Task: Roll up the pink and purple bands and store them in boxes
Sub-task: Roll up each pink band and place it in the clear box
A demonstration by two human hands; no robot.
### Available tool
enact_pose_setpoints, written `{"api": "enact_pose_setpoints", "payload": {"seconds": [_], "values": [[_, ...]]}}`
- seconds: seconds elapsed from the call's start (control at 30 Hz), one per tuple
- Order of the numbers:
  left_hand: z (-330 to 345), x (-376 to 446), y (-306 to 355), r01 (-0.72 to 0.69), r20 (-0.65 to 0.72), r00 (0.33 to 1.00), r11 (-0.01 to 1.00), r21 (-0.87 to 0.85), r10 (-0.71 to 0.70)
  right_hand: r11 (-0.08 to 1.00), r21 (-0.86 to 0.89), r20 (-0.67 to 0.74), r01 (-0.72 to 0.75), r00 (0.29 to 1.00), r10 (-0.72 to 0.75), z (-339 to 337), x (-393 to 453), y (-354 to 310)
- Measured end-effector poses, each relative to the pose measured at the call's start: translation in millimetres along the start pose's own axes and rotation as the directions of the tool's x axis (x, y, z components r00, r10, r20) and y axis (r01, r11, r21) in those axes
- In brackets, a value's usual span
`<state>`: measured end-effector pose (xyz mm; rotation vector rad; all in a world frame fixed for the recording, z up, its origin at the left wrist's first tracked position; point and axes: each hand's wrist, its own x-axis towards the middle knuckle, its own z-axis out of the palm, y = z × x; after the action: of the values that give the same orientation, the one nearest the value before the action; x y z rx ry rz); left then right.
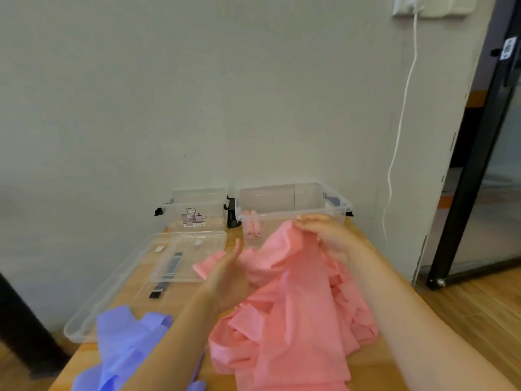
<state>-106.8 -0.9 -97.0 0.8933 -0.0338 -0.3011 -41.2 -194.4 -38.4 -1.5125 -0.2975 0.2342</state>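
Two bare forearms reach in from the lower edge, with no sleeve, watch, bracelet or glove showing on either. The left hand is slim, its fingers long and ringless as far as the blur allows. The right hand is likewise bare; its fingertips, just above where they pinch, show short, pale, slightly glossy nails.

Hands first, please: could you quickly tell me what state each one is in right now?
Left hand: open, fingers straight, against the loose pink fabric band.
Right hand: pinching the raised top of that pink band.
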Motion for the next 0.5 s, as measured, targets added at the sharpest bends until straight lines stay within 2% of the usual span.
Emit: {"api": "enact_pose_setpoints", "payload": {"seconds": [0.03,0.1,0.17,0.23,0.3,0.37,0.4,0.43,0.5], "values": [[1,4,-2,0.074,-0.007,0.997,0.997,-0.018,-0.074,0.968,-0.247,0.015,0.036,0.999,-0.033,-3,-3,-9],[2,14,-6,0.166,-0.049,0.985,0.986,0.021,-0.165,0.763,-0.644,0.073,0.060,0.997,-0.018,-11,-3,-22],[7,23,-10,0.168,-0.098,0.982,0.985,0.048,-0.163,0.610,-0.792,0.058,0.034,0.998,0.020,-18,-4,-33],[11,32,-12,0.113,-0.160,0.982,0.990,0.080,-0.100,0.603,-0.798,-0.008,0.014,0.999,-0.033,-24,-3,-33],[16,35,-11,0.036,-0.152,0.988,0.997,0.075,-0.024,0.783,-0.623,-0.135,-0.003,0.985,-0.104,-29,-2,-25],[17,34,-7,0.013,-0.023,1.000,0.999,-0.051,-0.015,0.966,-0.256,-0.159,0.041,0.984,-0.084,-30,-6,-16],[16,33,-4,0.041,0.040,0.999,0.994,-0.101,-0.037,0.997,-0.033,-0.114,0.068,0.991,-0.071,-28,-9,-14],[18,32,-2,0.080,0.068,0.995,0.991,-0.111,-0.073,0.980,0.183,-0.055,0.077,0.996,-0.069,-24,-16,-13],[19,32,1,0.124,0.031,0.992,0.992,-0.030,-0.123,0.890,0.453,0.028,0.051,0.997,-0.072,-17,-30,-9]]}}
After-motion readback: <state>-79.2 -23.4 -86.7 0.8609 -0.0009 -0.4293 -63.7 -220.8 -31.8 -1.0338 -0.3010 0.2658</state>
